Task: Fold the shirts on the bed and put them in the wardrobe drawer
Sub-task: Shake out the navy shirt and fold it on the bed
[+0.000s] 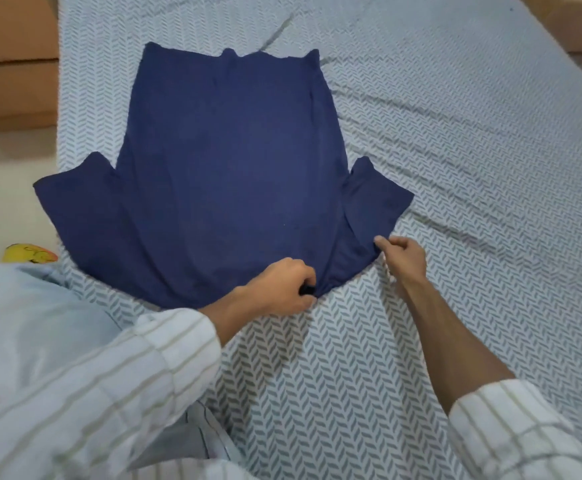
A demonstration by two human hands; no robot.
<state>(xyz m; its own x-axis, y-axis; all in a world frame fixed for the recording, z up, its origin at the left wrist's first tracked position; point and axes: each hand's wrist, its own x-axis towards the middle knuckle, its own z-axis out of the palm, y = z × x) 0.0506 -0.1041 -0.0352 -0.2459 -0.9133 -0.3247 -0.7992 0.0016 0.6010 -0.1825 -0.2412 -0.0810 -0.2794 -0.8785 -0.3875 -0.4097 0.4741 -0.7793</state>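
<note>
soft even indoor light, faint shadows under the forearms, mild softness overall, wide-angle bending at edges

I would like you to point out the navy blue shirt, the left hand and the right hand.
navy blue shirt [227, 161]: head view, middle of the body panel.
left hand [282, 287]: head view, back of the hand, at the collar.
right hand [404, 256]: head view, knuckles, at the sleeve edge.

- We see brown cardboard boxes [9, 60] at the far left, beside the bed.
- A yellow object [28, 253] lies on the pale floor [5, 188]; we cannot identify it.
</note>
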